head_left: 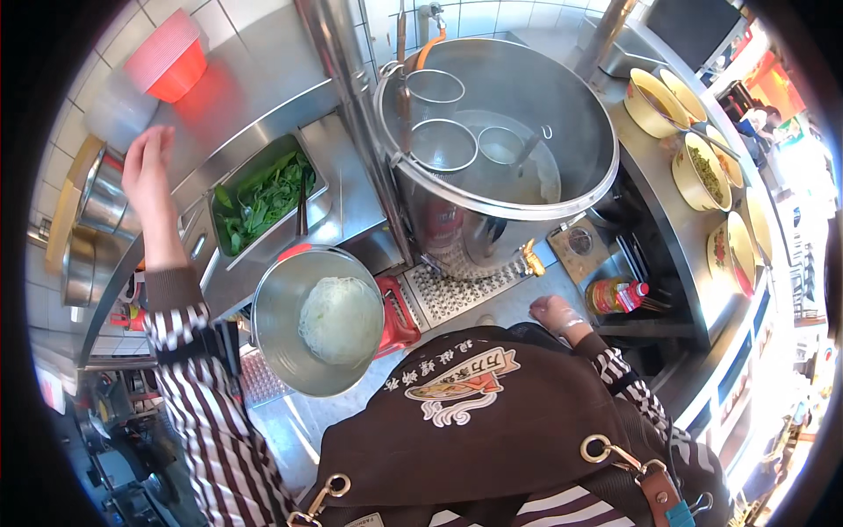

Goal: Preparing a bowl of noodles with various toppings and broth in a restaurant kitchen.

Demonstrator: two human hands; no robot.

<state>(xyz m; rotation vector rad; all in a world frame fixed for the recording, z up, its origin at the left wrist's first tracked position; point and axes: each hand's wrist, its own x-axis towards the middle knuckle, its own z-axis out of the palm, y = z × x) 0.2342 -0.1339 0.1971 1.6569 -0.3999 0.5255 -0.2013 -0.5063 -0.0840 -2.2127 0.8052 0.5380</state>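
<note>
My left hand [150, 168] reaches over the steel counter at the far left, beside a blurred stack of whitish bowls [122, 102]. Its fingers are bent and close together; whether they touch the bowls is unclear. Low at my right side, my right hand [556, 313] is loosely curled, apparently in a clear plastic glove, with nothing visible in it. Before me stands a steel pot [270, 329] with white noodles [337, 319] inside. Beyond it, a tall steel stockpot [586, 151] holds cloudy liquid. Round strainers [444, 145] hang at its left rim, and a ladle [500, 145] rests inside.
Leafy greens [270, 201] fill a steel pan with chopsticks [302, 204] across it. Red bowls [168, 59] are stacked at upper left. Yellow enamel bowls [701, 172] line the right counter. An oil bottle [612, 296] stands near my right hand. A brass tap [534, 257] juts from the stockpot.
</note>
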